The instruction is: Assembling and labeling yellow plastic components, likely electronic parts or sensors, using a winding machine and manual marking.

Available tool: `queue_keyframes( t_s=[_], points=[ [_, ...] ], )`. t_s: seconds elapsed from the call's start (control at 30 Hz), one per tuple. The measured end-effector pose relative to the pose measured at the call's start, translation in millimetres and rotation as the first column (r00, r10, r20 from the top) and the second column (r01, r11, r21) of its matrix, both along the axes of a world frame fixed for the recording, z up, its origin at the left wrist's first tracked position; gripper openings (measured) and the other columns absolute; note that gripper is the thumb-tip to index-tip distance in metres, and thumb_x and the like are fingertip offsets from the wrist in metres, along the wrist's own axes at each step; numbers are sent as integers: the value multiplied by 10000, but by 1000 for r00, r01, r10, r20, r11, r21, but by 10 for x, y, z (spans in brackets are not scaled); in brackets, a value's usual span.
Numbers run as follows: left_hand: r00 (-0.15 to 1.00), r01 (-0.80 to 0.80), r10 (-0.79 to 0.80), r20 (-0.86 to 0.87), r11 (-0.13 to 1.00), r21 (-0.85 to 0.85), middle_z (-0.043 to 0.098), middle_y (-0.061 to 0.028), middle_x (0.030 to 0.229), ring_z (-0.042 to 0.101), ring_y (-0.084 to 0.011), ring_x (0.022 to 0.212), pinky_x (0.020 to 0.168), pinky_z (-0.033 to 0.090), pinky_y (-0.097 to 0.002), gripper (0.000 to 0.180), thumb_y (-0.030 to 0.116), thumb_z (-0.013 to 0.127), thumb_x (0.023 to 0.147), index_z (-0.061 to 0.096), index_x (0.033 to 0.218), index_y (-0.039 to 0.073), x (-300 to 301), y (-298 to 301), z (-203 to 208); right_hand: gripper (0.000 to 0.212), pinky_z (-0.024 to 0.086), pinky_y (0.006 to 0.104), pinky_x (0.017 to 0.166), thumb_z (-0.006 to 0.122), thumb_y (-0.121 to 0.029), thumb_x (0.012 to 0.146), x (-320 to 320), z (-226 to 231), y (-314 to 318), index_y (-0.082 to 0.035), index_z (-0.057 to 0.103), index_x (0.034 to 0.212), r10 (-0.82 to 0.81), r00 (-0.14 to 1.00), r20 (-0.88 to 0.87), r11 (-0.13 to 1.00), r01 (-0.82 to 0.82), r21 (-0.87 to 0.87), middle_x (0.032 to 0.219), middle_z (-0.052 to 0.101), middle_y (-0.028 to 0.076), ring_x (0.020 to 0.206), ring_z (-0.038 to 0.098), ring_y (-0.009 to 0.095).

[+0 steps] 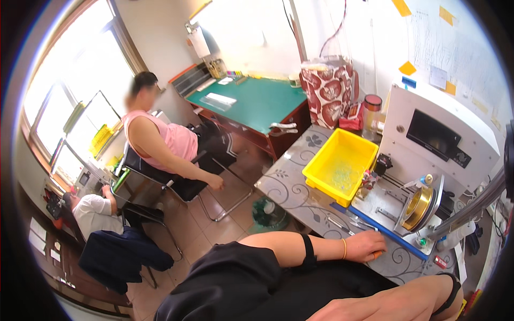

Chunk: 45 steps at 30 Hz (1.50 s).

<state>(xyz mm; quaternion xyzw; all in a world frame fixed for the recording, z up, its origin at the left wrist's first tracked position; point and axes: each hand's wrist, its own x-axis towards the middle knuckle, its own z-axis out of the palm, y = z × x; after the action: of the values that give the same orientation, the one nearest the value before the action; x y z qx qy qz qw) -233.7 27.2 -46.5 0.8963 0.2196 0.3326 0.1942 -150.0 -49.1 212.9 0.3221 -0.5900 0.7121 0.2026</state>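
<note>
My left hand (365, 246) rests at the near edge of the patterned table, just in front of a machine's blue edge strip (399, 239). Its fingers are curled, and a small orange piece shows at the fingertips; I cannot make out whether it is held or worn. Tweezers-like metal tools (342, 227) lie close beyond this hand. Across the lower edge comes my right hand (337, 310), its back showing and its fingers hidden. A yellow plastic bin (316, 184) holding small clear pieces stands beyond my left hand, beside the white machine (393, 115) with its gold wire spool (417, 208).
A patterned bag (327, 91) and a lidded jar (370, 115) stand behind the bin. Left of them is a green-topped desk (251, 101). One person in pink (166, 139) sits on a chair; another in white (96, 216) works by the window. A bin (267, 214) stands on the floor.
</note>
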Motion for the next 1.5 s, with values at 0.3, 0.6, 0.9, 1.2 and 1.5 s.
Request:
queue_keyframes(
  t_s=[0.3,0.6,0.9,1.2,1.5],
  points=[
    [997,-36,33,-72,999,-41,591,-111,957,570,-317,917,821,475,-405,148,76,619,804,594,949,61,13,-65,45,382,377,443,1010,567,-230,954,-28,78,-65,87,632,1157,61,957,-282,998,-67,-11,1209,577,221,1167,509,357],
    [996,-35,32,-81,999,-30,603,-100,954,580,-303,911,806,483,-387,160,69,638,796,600,952,64,51,-3,91,264,486,387,848,702,-174,861,237,199,1,54,709,995,-170,924,-343,985,161,-55,995,670,167,948,598,312],
    [997,-29,25,-72,998,-52,595,-97,953,572,-295,912,812,475,-381,155,91,631,795,600,945,70,7,-65,79,207,501,385,815,701,-139,860,148,23,5,56,703,928,-301,922,-246,946,254,-203,961,668,167,909,606,310],
    [996,37,-47,-80,992,-119,605,-108,992,578,-293,948,836,477,-393,205,113,650,780,633,981,77,-80,68,39,138,537,357,754,671,-119,843,20,-89,-119,17,660,867,-748,624,-225,654,638,-407,914,611,126,874,611,269],
    [990,82,-96,-102,987,-139,613,-113,965,585,-304,887,792,479,-389,197,74,678,749,658,944,84,0,78,169,174,518,334,792,719,-141,856,848,-206,-252,27,710,903,-901,374,-219,401,911,-94,945,659,129,896,618,267]
  ],
)
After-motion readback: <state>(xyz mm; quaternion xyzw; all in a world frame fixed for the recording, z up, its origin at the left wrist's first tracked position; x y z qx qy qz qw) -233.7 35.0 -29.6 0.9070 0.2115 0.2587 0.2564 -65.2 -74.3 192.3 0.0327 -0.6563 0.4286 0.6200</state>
